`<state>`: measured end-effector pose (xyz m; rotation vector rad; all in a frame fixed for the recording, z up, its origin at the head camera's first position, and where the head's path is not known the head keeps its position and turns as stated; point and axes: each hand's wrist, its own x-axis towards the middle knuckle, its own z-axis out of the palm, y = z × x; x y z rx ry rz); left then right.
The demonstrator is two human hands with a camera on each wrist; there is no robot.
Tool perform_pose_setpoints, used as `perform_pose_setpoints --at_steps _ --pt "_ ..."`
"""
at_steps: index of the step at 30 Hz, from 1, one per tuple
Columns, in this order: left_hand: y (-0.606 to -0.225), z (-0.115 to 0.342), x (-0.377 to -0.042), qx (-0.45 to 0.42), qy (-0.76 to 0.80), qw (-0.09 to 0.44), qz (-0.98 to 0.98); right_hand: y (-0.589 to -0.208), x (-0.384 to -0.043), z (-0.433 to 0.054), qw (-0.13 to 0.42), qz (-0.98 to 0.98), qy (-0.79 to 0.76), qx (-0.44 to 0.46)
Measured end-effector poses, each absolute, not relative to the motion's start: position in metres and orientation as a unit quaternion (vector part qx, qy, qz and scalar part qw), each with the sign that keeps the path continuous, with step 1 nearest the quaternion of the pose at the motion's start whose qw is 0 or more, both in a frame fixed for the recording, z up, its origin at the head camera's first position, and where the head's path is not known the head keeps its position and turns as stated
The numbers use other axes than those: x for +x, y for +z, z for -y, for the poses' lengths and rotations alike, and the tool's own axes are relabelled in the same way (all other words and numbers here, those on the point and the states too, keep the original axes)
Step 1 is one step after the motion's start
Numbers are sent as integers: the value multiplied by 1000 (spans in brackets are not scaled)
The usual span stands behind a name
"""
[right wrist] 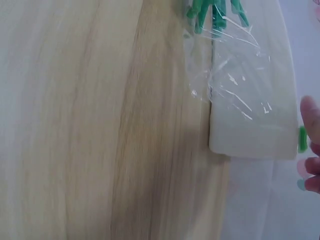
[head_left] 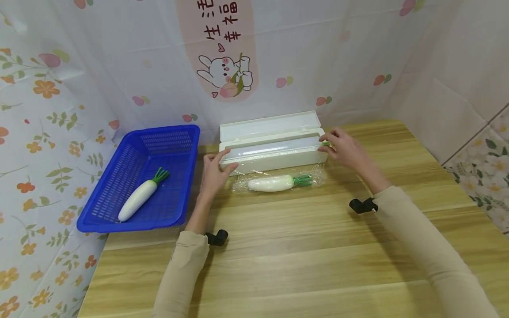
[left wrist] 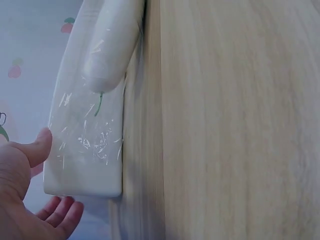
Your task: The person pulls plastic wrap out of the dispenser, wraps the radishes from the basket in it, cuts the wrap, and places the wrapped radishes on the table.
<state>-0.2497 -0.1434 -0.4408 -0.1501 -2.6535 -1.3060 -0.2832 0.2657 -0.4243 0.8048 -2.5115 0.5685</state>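
Note:
A long white cling film box stands at the back of the table with its lid raised and a roll of film inside. My left hand grips the box's left end, thumb at the front corner. At the opposite end, my right hand holds the box with thumb and fingers around a small green tab. Just in front of the box lies a white radish with green stalks, wrapped in clear film; the wrap overlaps the box front in both wrist views.
A blue plastic basket stands left of my left hand, with an unwrapped white radish in it. Behind the box hangs a printed cloth. The wooden table stretches out in front of the wrapped radish.

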Motion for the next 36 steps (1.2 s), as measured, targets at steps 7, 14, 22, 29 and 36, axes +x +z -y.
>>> perform_pose_setpoints --at_steps 7,14,22,29,36 --pt "-439 141 -244 -64 -458 130 877 -429 -285 -259 228 903 205 303" --pt "-440 144 -242 -114 -462 157 866 -429 -283 -255 218 905 225 286" --pt "-444 147 -241 -150 -527 143 825 -430 -281 -252 212 910 235 269" --pt "-445 150 -239 -177 -565 103 799 -432 -281 -251 235 899 247 277" --pt "-442 151 -236 -193 -581 68 788 -434 -281 -253 253 889 254 284"
